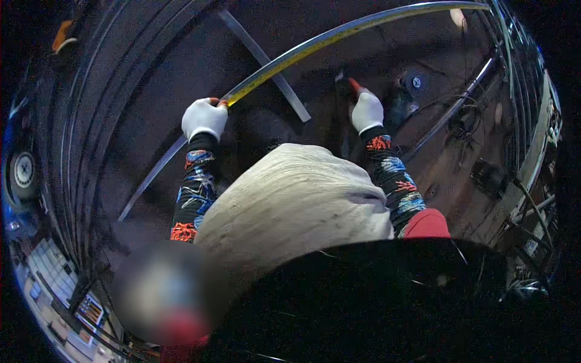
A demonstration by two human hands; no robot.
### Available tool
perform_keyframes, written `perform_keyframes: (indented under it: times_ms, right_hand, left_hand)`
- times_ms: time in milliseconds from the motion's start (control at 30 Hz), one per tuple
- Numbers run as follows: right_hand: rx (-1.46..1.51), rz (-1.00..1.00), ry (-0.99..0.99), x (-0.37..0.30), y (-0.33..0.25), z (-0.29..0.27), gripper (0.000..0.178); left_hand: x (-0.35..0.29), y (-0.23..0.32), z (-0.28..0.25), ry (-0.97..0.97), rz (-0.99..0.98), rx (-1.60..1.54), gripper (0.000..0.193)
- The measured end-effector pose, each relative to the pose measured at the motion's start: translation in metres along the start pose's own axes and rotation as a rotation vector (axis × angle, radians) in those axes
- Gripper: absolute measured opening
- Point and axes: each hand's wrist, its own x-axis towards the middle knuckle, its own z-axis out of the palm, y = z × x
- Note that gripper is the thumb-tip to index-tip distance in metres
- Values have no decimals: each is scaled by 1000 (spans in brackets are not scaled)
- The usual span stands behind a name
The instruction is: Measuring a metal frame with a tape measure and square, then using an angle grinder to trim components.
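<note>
My left hand (204,118), in a white glove, is closed at the near end of a yellow tape measure blade (272,71). The blade runs along a long metal bar (158,170), which continues past that hand toward the lower left. To the right, my white-gloved right hand (367,112) is closed around a short tool with a red part (354,85) and a dark end. Its kind I cannot make out in the dim light. A flat metal bar (290,98) crosses beneath the long one between my hands.
Long thin rods (75,121) lie along the left side, with a wheel (24,170) beyond them. A dark power tool with a round disc-like end (415,83) and cables lie right of my right hand. A metal tube (451,109) slants nearby, and more bars line the right edge.
</note>
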Motion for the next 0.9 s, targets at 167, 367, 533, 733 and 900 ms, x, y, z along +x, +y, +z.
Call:
perform_keyframes:
  times_ms: [167,367,533,733,900]
  right_hand:
    - [-20,-314,6,-7,44,18,71]
    - [-44,-508,187,-16,20,22,20]
    - [54,-165,-242,-11,57,43,74]
    - [231,-154,-146,-6,78,62,88]
    - [-66,-176,-60,-21,59,26,77]
  left_hand:
    - [5,2,8,33,22,6,34]
    - [-6,-8,-4,-99,-39,-5,31]
    - [-12,-9,-3,-104,-43,-65,33]
    - [-2,-12,-8,-151,-50,-95,32]
    - [16,-9,-13,-225,-4,-115,38]
